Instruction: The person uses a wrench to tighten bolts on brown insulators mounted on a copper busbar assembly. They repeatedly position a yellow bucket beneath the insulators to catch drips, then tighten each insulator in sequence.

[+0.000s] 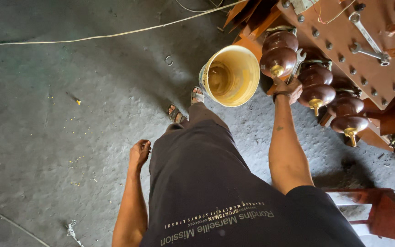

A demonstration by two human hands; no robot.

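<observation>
My right hand (289, 89) is closed around the handle of a steel spanner (296, 62), whose head reaches up between two brown ceramic insulators (278, 53) on a rust-brown metal casing (344, 41). Each insulator ends in a brass tip. My left hand (139, 153) hangs loose at my side over the floor with fingers curled and nothing in it. A yellowish plastic bucket (231, 75) stands on the floor just left of the right hand, beside my sandalled feet (196, 96).
Two more spanners (366, 39) lie on the bolted casing top. Further insulators (349, 120) stick out to the right. A white cable (115, 34) runs across the grey concrete floor. An orange-red frame (380, 212) sits at the lower right.
</observation>
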